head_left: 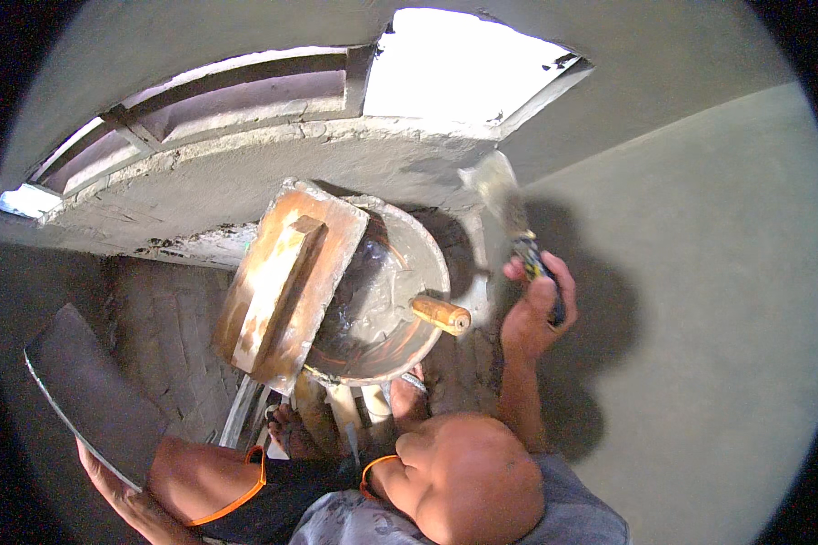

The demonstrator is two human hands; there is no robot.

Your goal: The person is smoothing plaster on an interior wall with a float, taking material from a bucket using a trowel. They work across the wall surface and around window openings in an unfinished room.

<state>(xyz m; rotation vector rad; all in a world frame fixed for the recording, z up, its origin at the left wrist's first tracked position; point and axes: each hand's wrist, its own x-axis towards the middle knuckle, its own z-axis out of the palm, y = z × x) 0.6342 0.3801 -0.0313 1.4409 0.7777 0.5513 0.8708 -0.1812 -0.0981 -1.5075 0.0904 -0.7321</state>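
Observation:
My right hand (538,304) is closed round the dark, yellow-marked handle of a putty knife (500,191). The knife's smeared blade points up toward the wall below the window's right corner; whether it touches is unclear. At the lower left, my left hand (109,477) grips the edge of a dark, flat sheet (95,391) with a pale rim, its fingers partly hidden. Between my hands stands a round bucket (438,263) with wet grey plaster (373,309) in it. A wooden float (282,282) lies tilted across its left rim, and a wooden-handled tool (441,314) leans over the right rim.
Ahead is a rough window ledge (273,145) beneath a framed opening (463,68). A smooth grey wall (700,272) rises on the right. My feet and legs are close under the bucket, among pale poles or pipes (344,409). Dark flooring (182,318) lies to the left.

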